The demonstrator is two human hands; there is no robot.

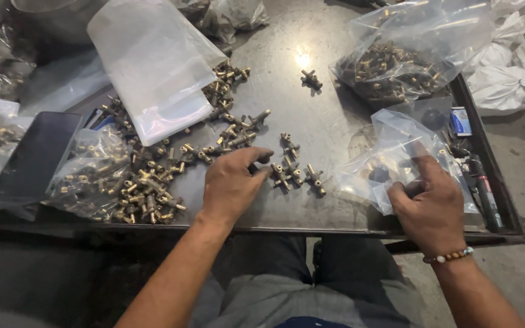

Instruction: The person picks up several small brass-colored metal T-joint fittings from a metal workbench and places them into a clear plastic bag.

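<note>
- Nearest: grey-trousered lap (274, 291), below the dark metal table (311, 115).
- Left hand (232, 182) loosely curled, empty, fingertips touching small brass fittings (293, 173) mid-table; likely hard, dense, slick, best pinched by the stem.
- Right hand (429, 203) pinching clear plastic bag (390, 161); soft, light, crinkly.
- Far right: filled clear bag (396, 61); small blue box (460, 120).

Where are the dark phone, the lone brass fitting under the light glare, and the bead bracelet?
dark phone (34, 156), head view, middle of its screen.
lone brass fitting (311, 78), head view, its central junction.
bead bracelet (448, 256), head view, beads on top of the wrist.
</note>
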